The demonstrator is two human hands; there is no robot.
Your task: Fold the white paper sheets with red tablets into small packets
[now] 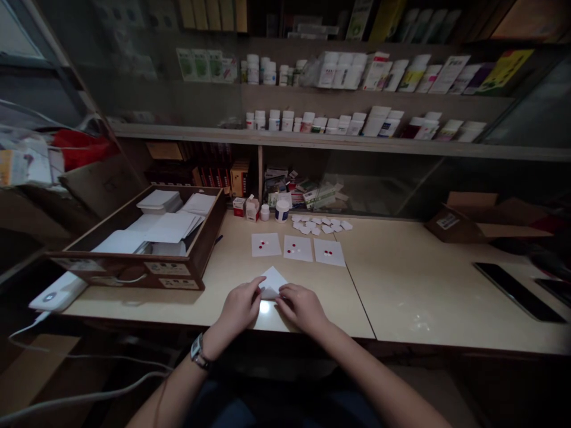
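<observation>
Near the front edge of the table, a white paper sheet (273,278) is being held partly folded, with one corner pointing away from me. My left hand (241,304) pinches its left side, and my right hand (303,305) pinches its right side. Whether anything lies inside the fold is hidden. Just beyond are three flat white squares of paper: a left one (272,251), a middle one (303,255) and a right one (336,257). Small red and white pills (328,253) rest on them. Behind these lies a cluster of small folded white packets (319,224).
A wooden drawer (196,267) full of white paper stands at the left. Medicine bottles (282,211) and small boxes (239,206) line the back. At the right are a black phone (517,290) and an open cardboard box (473,220). Bottle-filled shelves (312,142) rise behind.
</observation>
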